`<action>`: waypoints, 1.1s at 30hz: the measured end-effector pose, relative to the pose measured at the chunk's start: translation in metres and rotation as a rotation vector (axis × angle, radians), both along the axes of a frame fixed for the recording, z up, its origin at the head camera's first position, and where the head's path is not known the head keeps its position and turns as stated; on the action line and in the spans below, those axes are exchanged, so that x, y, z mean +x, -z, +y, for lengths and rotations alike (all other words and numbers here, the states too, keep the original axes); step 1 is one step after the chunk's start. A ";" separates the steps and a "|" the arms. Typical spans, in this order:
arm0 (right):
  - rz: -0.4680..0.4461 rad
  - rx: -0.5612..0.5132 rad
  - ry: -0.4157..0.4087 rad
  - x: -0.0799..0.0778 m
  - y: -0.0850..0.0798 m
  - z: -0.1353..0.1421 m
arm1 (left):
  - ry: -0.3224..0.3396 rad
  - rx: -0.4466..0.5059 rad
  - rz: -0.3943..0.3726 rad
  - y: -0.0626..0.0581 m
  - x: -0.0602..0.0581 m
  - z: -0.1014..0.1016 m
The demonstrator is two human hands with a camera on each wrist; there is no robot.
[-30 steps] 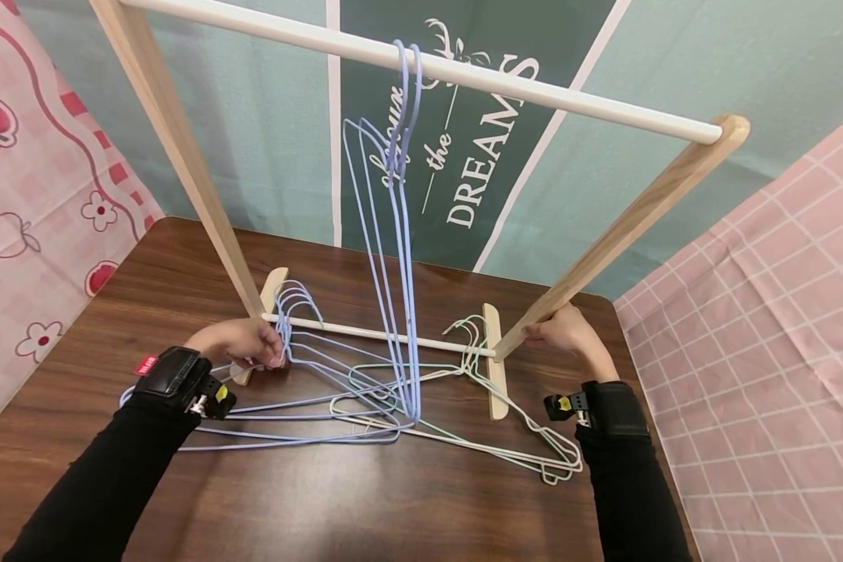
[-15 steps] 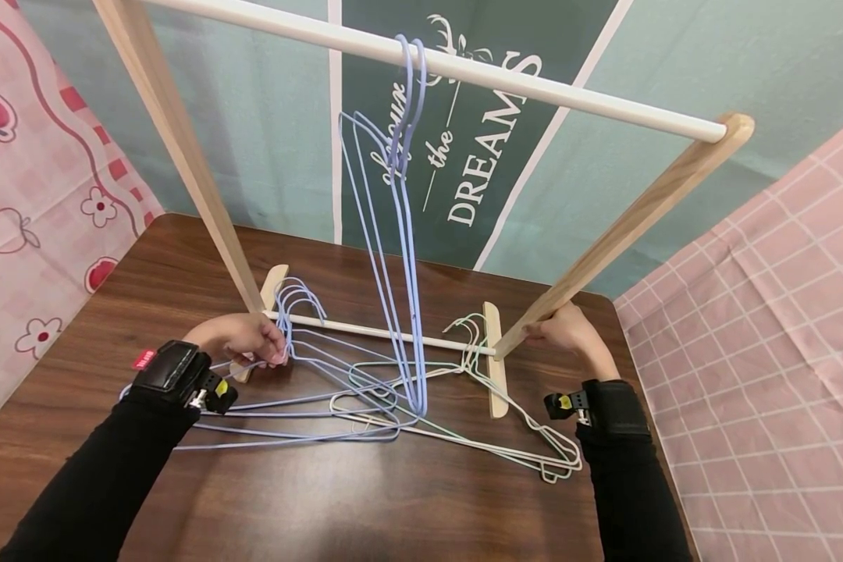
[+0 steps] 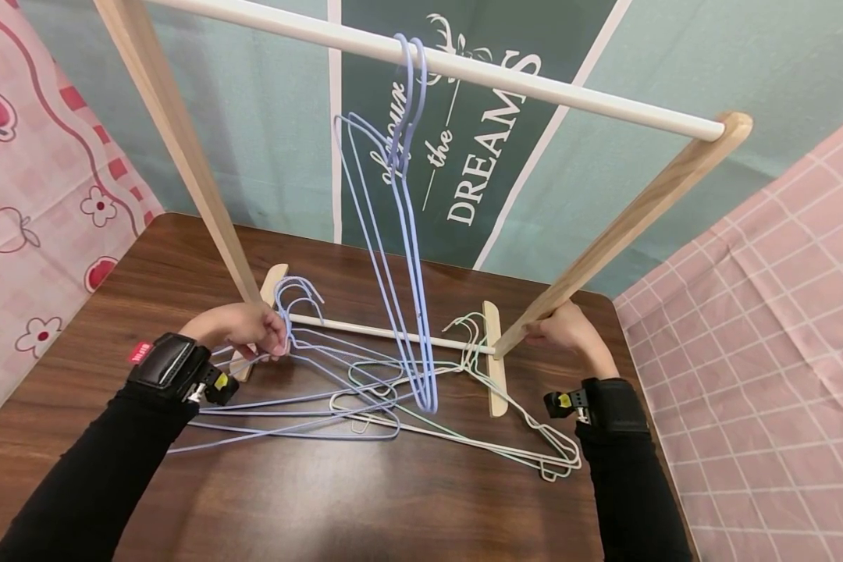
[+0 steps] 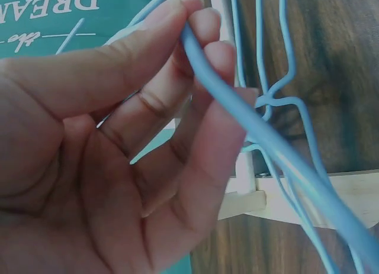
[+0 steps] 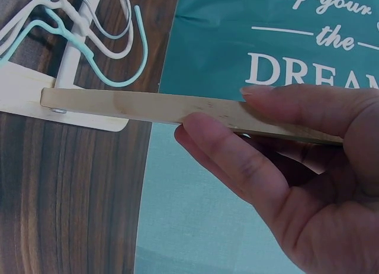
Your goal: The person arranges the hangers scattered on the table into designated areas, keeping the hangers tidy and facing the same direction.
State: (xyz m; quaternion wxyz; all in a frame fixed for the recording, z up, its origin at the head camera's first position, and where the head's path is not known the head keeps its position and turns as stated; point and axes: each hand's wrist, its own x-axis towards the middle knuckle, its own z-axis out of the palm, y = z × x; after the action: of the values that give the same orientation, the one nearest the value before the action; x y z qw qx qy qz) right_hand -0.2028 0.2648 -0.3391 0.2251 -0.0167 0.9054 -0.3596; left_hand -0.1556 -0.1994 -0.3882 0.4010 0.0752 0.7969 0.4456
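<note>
With thumb and fingers my left hand (image 3: 258,328) pinches the wire of a blue hanger (image 4: 284,158), just beside the left foot of the wooden rack. Several blue hangers (image 3: 354,438) lie in a loose stack there, their hooks gathered by the rack's lower white rod (image 3: 351,327). On the far side, my right hand (image 3: 569,332) grips the right wooden post (image 5: 148,105) low down, thumb on one face and fingers on the other. Two blue hangers (image 3: 397,160) hang from the white top rod (image 3: 534,80).
White and pale green hangers (image 3: 495,449) lie on the brown table (image 3: 323,507) near the rack's right foot (image 3: 497,398), overlapping the blue ones. The left post (image 3: 183,156) rises beside my left hand. Curtains (image 3: 274,133) stand behind and at both sides.
My left hand has risen slightly, and the hooks of the blue stack have spread apart. The lower ends of the two hanging hangers have swung right. My right hand stays on the post.
</note>
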 end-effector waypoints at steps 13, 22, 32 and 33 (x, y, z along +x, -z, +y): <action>0.015 -0.003 0.001 0.000 0.000 -0.001 | -0.069 -0.047 0.164 -0.016 -0.002 -0.001; 0.020 -0.010 0.002 0.001 0.001 0.000 | -0.084 -0.088 0.228 -0.027 0.001 0.003; 0.011 -0.015 0.009 0.001 0.002 0.000 | -0.087 -0.067 0.258 -0.044 0.004 0.002; 0.011 -0.022 0.010 0.001 0.002 0.000 | -0.090 -0.068 0.262 -0.045 0.004 0.002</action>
State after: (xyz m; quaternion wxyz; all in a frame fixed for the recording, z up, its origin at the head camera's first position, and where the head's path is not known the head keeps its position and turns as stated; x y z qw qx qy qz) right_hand -0.2020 0.2643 -0.3413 0.2183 -0.0163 0.9027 -0.3704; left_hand -0.1517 -0.1972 -0.3433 0.2754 0.0834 0.8597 0.4221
